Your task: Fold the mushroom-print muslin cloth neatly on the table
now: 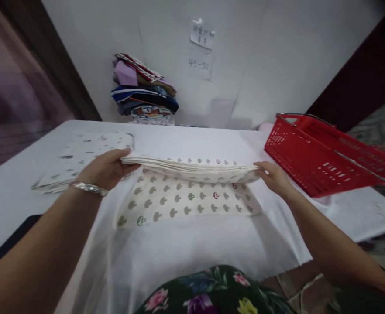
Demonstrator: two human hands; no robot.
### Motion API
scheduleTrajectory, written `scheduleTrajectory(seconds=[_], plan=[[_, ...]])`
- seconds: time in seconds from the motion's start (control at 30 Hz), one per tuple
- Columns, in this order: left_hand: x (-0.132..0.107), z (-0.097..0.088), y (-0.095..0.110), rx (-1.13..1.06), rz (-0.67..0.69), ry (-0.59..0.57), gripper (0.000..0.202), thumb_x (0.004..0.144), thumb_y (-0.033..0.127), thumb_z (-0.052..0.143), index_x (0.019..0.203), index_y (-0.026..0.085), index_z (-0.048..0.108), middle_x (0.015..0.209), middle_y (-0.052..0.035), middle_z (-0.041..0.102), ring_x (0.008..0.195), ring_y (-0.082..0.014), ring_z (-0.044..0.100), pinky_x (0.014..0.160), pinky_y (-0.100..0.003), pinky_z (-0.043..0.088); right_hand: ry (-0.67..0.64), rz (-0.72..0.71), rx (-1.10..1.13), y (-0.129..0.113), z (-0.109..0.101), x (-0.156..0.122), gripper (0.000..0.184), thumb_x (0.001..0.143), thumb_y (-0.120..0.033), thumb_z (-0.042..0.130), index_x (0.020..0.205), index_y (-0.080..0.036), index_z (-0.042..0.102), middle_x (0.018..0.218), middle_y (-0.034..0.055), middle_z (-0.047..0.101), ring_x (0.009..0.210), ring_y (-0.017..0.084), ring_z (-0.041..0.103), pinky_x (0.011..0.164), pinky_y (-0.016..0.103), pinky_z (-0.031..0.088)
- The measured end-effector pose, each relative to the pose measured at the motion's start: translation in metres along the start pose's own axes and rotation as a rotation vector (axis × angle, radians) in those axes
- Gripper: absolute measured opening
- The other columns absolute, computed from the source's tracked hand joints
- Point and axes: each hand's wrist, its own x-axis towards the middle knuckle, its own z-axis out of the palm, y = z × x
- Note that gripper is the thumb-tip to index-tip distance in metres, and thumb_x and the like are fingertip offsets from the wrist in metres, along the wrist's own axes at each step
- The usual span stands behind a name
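A cream cloth (179,198) printed with grey mushrooms, a few of them red or green, lies in front of me on the white-covered table. Its far part is layered in several folds and lifted off the surface, sagging a little in the middle. My left hand (109,168), with a silvery bracelet at the wrist, pinches the left end of the folded layers. At the right end, my right hand (273,176) grips the same folds between thumb and fingers. The near part of the cloth rests flat below.
To the left lies another folded, printed white cloth (71,157). A stack of folded coloured fabrics (146,93) stands against the back wall. On the right is a red plastic basket (323,152) with metal handles. Paper notes (201,37) hang on the wall.
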Motion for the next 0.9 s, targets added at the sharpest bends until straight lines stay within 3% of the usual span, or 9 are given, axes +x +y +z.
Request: scheduleTrajectory(seconds=[0.23,0.43,0.67,0.9], plan=[[0.031,0.018,0.029,0.075,0.008,-0.057,0.018,0.079,0.010,0.044,0.082,0.010,0.062,0.075,-0.0048,0.064,0.074,-0.0140,0.059,0.067,-0.027,0.055,-0.030,0.057,0.064,0.012,-0.011,0.057,0.026,0.083,-0.031,0.049,0.101,-0.021,0.064,0.094,0.0035,0.067,0.082,0.018,0.061,0.074,0.029,0.048],[0.076,0.036,0.051,0.057,0.019,-0.060,0.023,0.084,0.012,0.038,0.088,0.011,0.060,0.080,-0.0034,0.066,0.080,-0.0141,0.058,0.082,-0.034,0.048,-0.111,0.085,-0.015,0.023,-0.015,0.134,0.024,0.082,-0.028,0.048,0.097,-0.019,0.066,0.090,0.0040,0.068,0.079,0.017,0.059,0.071,0.026,0.044],[0.135,0.060,0.062,0.018,-0.008,0.031,0.019,0.085,0.015,0.039,0.079,0.013,0.057,0.073,-0.0008,0.063,0.077,-0.0147,0.057,0.091,-0.038,0.039,-0.144,0.186,-0.089,0.045,0.010,0.217,0.024,0.080,-0.028,0.049,0.095,-0.017,0.065,0.082,0.0049,0.066,0.071,0.014,0.056,0.063,0.023,0.040],[0.196,0.075,0.057,0.026,-0.028,0.047,0.021,0.089,0.014,0.036,0.078,0.014,0.054,0.069,0.0025,0.060,0.071,-0.0118,0.055,0.097,-0.039,0.033,-0.136,0.299,-0.238,0.054,0.038,0.262,0.023,0.081,-0.028,0.047,0.094,-0.019,0.064,0.087,0.0065,0.065,0.077,0.017,0.055,0.068,0.027,0.039]])
